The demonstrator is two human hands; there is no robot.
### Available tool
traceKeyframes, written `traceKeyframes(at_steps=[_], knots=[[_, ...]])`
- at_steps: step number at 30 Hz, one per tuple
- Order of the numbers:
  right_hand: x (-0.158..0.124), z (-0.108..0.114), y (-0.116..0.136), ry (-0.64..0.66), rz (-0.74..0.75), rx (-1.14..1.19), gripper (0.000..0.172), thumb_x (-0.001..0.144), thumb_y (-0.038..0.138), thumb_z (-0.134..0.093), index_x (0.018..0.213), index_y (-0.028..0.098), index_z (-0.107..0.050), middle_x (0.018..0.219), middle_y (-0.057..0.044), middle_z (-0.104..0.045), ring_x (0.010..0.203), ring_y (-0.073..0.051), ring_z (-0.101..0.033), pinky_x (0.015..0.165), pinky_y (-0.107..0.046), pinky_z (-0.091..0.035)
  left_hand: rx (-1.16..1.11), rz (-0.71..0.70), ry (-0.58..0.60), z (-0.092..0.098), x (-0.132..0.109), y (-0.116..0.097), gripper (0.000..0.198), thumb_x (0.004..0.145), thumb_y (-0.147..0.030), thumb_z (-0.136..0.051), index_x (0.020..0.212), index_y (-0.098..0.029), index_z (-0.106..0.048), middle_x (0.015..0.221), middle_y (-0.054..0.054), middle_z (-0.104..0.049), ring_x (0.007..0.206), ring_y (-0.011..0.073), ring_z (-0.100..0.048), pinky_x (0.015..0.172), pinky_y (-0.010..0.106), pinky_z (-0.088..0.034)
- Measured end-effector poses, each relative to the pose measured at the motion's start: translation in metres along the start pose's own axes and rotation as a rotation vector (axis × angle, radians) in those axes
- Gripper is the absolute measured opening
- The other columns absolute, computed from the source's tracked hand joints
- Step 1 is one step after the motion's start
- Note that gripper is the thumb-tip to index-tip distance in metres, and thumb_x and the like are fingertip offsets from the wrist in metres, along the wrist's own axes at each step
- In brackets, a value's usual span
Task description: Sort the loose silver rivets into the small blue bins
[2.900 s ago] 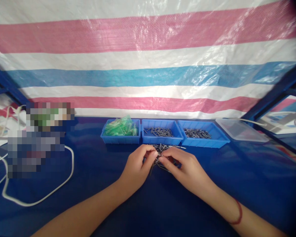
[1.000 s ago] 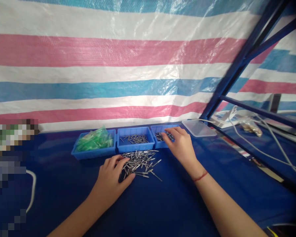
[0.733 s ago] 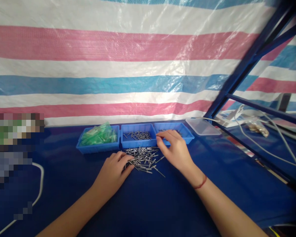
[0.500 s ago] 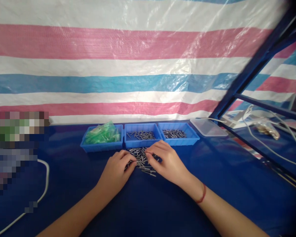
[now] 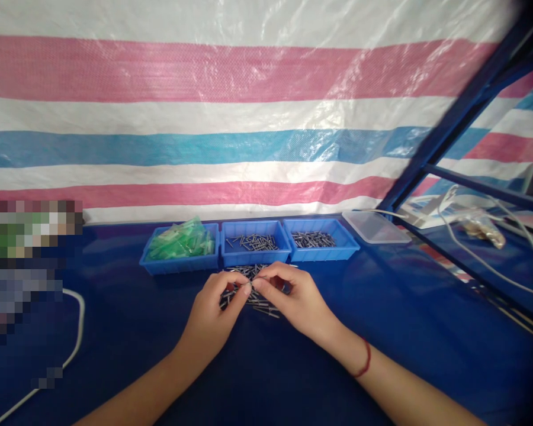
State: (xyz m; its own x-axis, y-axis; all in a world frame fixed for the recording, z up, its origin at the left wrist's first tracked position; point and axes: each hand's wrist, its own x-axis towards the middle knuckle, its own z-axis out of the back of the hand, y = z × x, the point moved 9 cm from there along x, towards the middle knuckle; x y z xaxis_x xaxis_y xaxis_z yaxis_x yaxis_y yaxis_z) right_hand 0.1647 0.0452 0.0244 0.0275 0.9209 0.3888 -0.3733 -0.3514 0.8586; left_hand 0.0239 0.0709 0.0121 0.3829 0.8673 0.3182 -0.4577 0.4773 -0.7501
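Note:
My left hand point(image 5: 215, 310) and my right hand point(image 5: 293, 299) meet fingertip to fingertip over a loose pile of small metal pins point(image 5: 253, 293) on the blue table. Both pinch one thin metal pin between them, just above the pile. Behind the pile stand three blue trays in a row: the left tray point(image 5: 180, 263) holds green plastic pieces, the middle tray point(image 5: 254, 255) holds a few pins, the right tray point(image 5: 322, 253) holds darker pins. A red string circles my right wrist.
A clear plastic lid point(image 5: 375, 228) lies right of the trays. A blue metal frame point(image 5: 453, 127) slants up at the right, with white cables point(image 5: 479, 260) beyond it. A white cable point(image 5: 66, 349) loops at the left. A striped tarp point(image 5: 231, 118) backs the table.
My right hand came back from the right tray to the pile and joined my left hand, which lifted from the pile. The two now pinch a pin together. The view swung left.

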Motion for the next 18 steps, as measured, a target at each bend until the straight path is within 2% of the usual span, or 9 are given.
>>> traceKeyframes(at_steps=[12,18], knots=[[-0.001,-0.004,-0.002,0.037,-0.015,0.017,0.011,0.083,0.026,-0.061,0.079,0.018,-0.067,0.070,-0.001,-0.060,0.062,-0.012,-0.051,0.058,-0.025,-0.040,-0.074,0.017,0.089,-0.010,0.000,0.009,0.017,0.089,-0.030,-0.053,0.097,-0.021,-0.065,0.094,0.002,-0.067,0.087,0.0162,-0.061,0.079,0.027,-0.046],[-0.001,-0.005,-0.002,0.048,-0.004,-0.004,0.010,0.083,0.025,-0.060,0.080,0.019,-0.067,0.071,-0.001,-0.060,0.062,-0.012,-0.051,0.058,-0.024,-0.041,-0.086,0.040,0.075,-0.009,0.000,0.011,0.016,0.088,-0.030,-0.054,0.096,-0.021,-0.064,0.091,0.001,-0.067,0.083,0.0156,-0.060,0.077,0.027,-0.046]])
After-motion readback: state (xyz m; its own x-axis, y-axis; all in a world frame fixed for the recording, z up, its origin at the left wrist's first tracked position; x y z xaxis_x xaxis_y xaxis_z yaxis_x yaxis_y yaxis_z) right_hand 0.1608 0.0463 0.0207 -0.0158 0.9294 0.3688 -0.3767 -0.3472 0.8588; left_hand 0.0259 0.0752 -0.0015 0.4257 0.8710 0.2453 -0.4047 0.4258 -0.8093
